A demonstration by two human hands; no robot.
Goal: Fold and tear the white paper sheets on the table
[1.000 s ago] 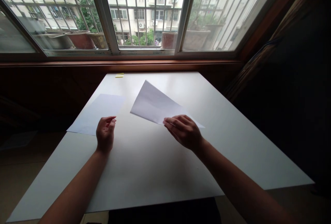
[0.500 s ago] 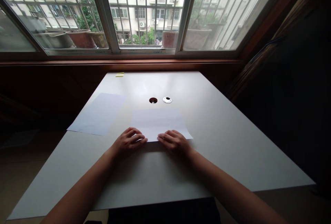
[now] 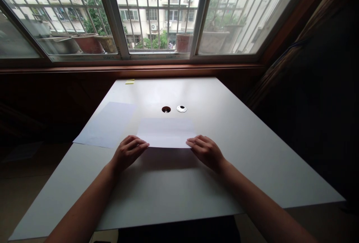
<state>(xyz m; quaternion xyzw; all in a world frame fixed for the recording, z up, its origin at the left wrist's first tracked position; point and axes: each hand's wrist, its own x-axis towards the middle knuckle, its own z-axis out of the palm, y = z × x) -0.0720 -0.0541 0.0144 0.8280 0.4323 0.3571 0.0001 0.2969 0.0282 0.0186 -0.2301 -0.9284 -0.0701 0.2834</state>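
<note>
A white sheet of paper (image 3: 167, 132) lies in front of me, its near edge lifted a little and casting a shadow on the table. At the near left corner, my left hand (image 3: 129, 151) pinches the sheet between thumb and fingers. My right hand (image 3: 206, 150) grips the near right corner in the same way. Both hands are closed on the paper, with the near edge stretched straight between them. To the left, a second sheet of paper (image 3: 105, 123) lies flat, partly over the table's left edge.
On the white table (image 3: 252, 160), a round cable hole (image 3: 166, 109) and its silver cover (image 3: 181, 108) sit beyond the paper. A yellow sticky note (image 3: 129, 81) is at the far left corner. Behind the table stands a barred window (image 3: 157, 18); a dark curtain (image 3: 297, 60) hangs to the right.
My hands have moved apart, from near the middle of the paper's near edge out to its corners. That edge is now raised and slightly farther from me.
</note>
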